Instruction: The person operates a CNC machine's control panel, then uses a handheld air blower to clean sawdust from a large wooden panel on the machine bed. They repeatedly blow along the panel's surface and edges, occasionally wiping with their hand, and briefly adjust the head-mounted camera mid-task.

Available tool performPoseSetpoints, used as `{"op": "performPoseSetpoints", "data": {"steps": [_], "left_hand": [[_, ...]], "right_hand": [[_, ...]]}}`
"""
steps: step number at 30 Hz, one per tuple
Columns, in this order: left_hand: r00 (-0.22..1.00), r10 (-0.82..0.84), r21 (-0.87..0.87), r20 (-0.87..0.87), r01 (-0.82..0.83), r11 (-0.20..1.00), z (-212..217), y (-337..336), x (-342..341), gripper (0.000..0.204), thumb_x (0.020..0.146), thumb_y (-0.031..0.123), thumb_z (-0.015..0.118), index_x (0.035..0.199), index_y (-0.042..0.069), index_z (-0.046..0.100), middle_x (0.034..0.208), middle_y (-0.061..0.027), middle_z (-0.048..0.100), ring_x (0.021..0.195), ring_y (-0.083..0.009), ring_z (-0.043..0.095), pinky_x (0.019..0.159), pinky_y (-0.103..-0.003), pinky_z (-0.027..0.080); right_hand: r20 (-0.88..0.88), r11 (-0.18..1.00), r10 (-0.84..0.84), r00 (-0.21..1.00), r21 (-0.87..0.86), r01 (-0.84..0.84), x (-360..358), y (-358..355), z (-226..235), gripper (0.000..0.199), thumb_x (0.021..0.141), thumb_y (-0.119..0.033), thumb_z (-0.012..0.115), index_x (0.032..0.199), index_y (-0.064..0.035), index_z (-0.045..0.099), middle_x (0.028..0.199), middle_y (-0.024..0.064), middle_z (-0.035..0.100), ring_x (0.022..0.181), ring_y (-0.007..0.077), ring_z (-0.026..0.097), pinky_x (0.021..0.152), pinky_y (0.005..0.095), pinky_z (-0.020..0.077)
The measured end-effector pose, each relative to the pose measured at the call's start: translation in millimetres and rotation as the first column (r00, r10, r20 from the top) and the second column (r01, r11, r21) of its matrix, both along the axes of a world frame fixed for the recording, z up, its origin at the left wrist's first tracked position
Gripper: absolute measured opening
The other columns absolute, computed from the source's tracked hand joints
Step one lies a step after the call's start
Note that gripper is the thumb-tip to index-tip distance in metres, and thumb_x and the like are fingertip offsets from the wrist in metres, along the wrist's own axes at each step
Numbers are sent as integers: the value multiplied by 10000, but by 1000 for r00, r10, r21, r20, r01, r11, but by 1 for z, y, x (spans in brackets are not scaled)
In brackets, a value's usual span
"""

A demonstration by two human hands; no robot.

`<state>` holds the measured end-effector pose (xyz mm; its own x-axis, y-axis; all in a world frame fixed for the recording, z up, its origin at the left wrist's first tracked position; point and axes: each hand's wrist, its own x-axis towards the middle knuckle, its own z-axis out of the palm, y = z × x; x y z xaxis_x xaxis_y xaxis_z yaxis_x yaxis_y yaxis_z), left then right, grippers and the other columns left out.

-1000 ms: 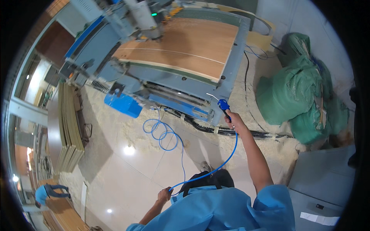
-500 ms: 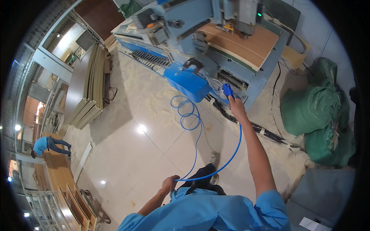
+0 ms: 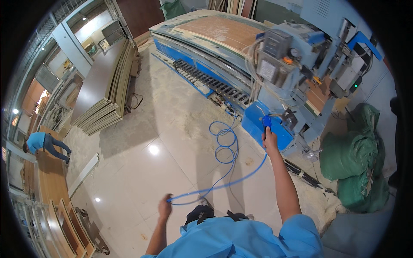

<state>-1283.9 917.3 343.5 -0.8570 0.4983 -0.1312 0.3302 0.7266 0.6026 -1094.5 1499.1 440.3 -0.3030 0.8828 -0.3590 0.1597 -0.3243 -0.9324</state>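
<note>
My right hand [image 3: 269,142] is wrapped around a blue air blow gun [image 3: 267,121], its thin nozzle held in front of the blue box-shaped cover on the machine's gantry. From the gun's handle a blue air hose [image 3: 223,184] sags across to my left hand [image 3: 164,207], which is closed on it at the lower left. Loose coils of the hose lie on the tiled floor between my hands and the machine. In front of me stands a blue and grey CNC router [image 3: 275,73] with a brown wood panel [image 3: 219,31] on its bed, thinly dusted.
Green sacks [image 3: 350,157] slump at the right beside sawdust and black cables [image 3: 301,173]. A tall stack of panels [image 3: 97,92] stands at the left. Farther left, a person in blue [image 3: 47,144] bends over boards. A white strip [image 3: 84,174] lies on the floor.
The router's gantry stands farther right, showing more of the bed and cable chain. My right hand follows with the blow gun beside the blue cover. My left hand has moved left, stretching the hose.
</note>
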Motion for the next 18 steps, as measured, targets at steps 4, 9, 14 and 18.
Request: {"op": "performPoseSetpoints", "data": {"steps": [4,9,14,18], "left_hand": [[882,233,180,-409,-173,968,86,-39,-183,370,906,-24,518,1192,129,696,999,-104,745,949,-257,711,835,-372,541],[649,545,453,-531,-326,830,226,-93,-410,290,1032,255,577,1176,33,695,1057,-134,745,991,-208,688,883,-339,515],[500,756,672,-422,-387,631,312,-122,-567,454,1000,353,661,1230,-38,644,1096,-166,723,993,-250,680,880,-347,525],[361,753,655,-550,-373,657,343,-86,-624,571,975,454,664,1282,-26,618,1094,-162,720,990,-270,676,869,-348,525]], "right_hand": [[-228,905,-283,932,-386,180,-104,10,-8,513,1056,-522,467,799,-84,542,620,17,527,392,120,328,413,316,288],[-305,871,-346,887,-456,183,-214,74,9,534,1066,-548,414,829,-89,551,625,-20,515,422,90,357,441,288,294],[-429,873,-349,833,-473,122,-316,175,-2,491,1065,-536,423,861,-103,533,645,-27,520,427,85,363,445,281,287],[-472,850,-394,789,-513,117,-401,285,-13,481,1068,-522,419,865,-100,530,640,-18,519,427,92,365,452,288,288]]}}
